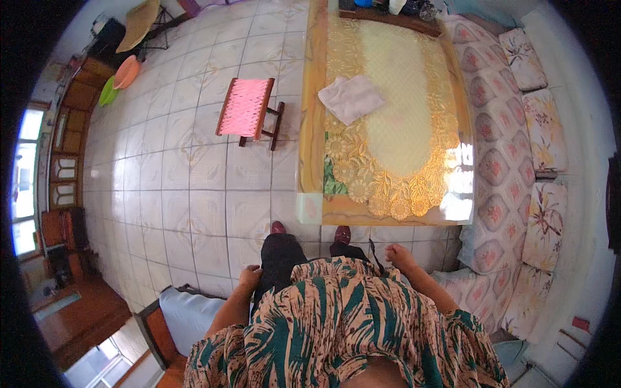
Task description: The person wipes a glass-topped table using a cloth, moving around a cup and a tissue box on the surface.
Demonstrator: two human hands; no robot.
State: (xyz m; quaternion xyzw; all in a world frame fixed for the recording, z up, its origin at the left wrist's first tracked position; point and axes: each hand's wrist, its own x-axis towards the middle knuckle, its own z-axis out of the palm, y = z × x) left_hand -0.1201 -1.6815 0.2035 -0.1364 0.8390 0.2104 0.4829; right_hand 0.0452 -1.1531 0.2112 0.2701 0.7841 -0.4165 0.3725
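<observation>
My left hand hangs beside my dark trouser leg, its fingers loosely curled in, with nothing seen in it. On the other side my right hand is raised a little in front of my hip, fingers folded into a loose fist and holding nothing I can see. It is nearest to the front end of the table, though apart from it. A pale folded cloth lies on the golden flowered tablecloth. Near the right hand a thin black strap hangs down.
A low stool with a pink woven seat stands on the tiled floor, left of the table. Along the right runs a sofa with a patterned cover. A blue-grey padded chair is behind my left arm. Orange and green basins sit far left.
</observation>
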